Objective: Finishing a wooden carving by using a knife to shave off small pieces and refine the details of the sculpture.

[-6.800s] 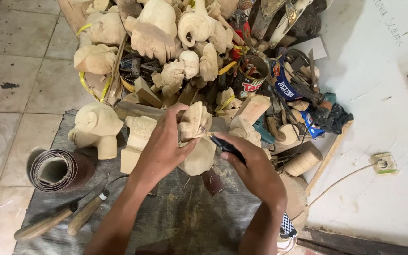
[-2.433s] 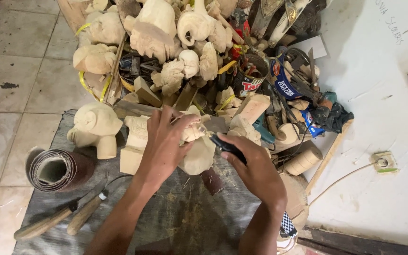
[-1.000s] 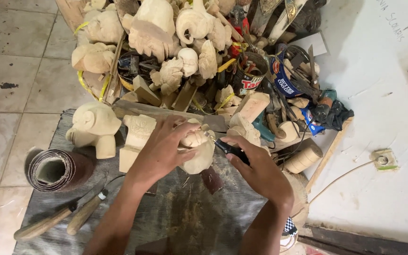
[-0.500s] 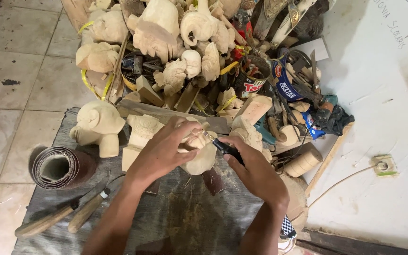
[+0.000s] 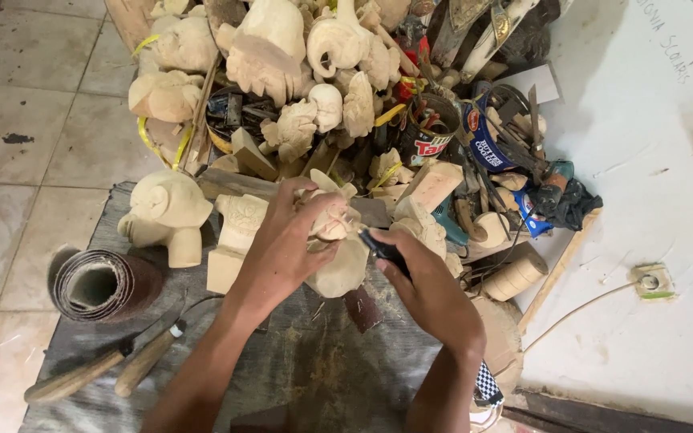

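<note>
My left hand (image 5: 281,244) grips a pale wooden carving (image 5: 338,244), a small figure with ears, held over the grey cloth (image 5: 298,377). My right hand (image 5: 431,293) holds a black-handled carving tool (image 5: 382,247) with its tip pressed against the carving's upper right side. The two hands sit close together, with the carving between them. Part of the carving is hidden under my left fingers.
A heap of unfinished wooden carvings (image 5: 282,64), tins and tools fills the area ahead. A wooden elephant figure (image 5: 166,212) and a carved block (image 5: 234,232) stand left. A sandpaper roll (image 5: 102,285) and two wooden-handled tools (image 5: 106,373) lie at the lower left. White wall at right.
The carving has been turned and shifted slightly in my left hand, and the tool tip has kept working at its upper side. The surroundings are unchanged.
</note>
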